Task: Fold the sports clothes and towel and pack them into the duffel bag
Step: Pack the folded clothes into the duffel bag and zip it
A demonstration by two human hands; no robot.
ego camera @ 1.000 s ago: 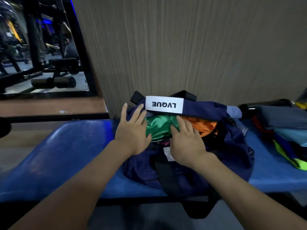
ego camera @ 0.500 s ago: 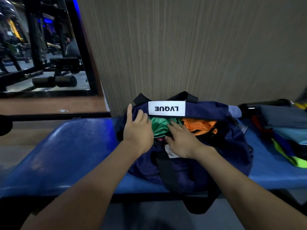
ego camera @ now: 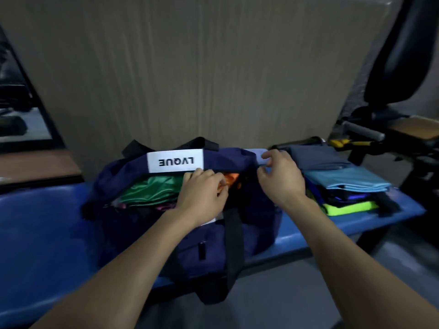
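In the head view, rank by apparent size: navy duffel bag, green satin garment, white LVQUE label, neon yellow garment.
1. Navy duffel bag
2. Green satin garment
3. White LVQUE label and neon yellow garment: look alike; the garment is partly buried, so unranked.

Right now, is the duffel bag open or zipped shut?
Open: the duffel bag gapes, showing green cloth and orange cloth inside.

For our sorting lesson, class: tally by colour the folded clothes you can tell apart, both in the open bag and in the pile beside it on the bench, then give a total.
Green, in the bag: 1
Orange, in the bag: 1
Dark grey, top of pile: 1
Light blue, in the pile: 1
Neon yellow-green, bottom of pile: 1
Total: 5
Dark layers within the pile are too blurred to count.
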